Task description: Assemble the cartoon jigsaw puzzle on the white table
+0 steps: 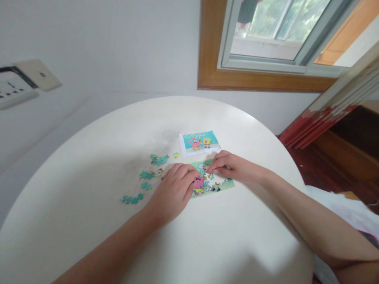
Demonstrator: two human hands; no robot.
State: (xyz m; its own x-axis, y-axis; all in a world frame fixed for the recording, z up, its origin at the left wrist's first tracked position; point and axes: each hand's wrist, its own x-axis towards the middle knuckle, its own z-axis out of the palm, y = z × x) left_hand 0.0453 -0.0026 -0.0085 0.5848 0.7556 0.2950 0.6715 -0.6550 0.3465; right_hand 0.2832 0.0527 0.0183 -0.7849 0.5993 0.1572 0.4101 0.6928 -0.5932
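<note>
A partly assembled jigsaw puzzle [198, 191] with cartoon figures lies on the white table, with a white gap in its right half. Across its left edge rests my left hand [174, 191], fingers stretched out and palm down, hiding part of the picture. My right hand [226, 165] is over the upper right of the puzzle. Its fingertips pinch a small puzzle piece [211, 174] at the gap's edge. Loose teal puzzle pieces [133, 199] are scattered to the left of my left hand. Above the puzzle lies a reference picture [199, 142] of the same cartoon figures.
The round white table [74, 221] stands against a white wall with a socket [17, 85] at the left. Behind it is a wood-framed window [266, 79]. A red and cream curtain [319, 118] hangs at the right, and white sheeting [337, 209] lies beside the table.
</note>
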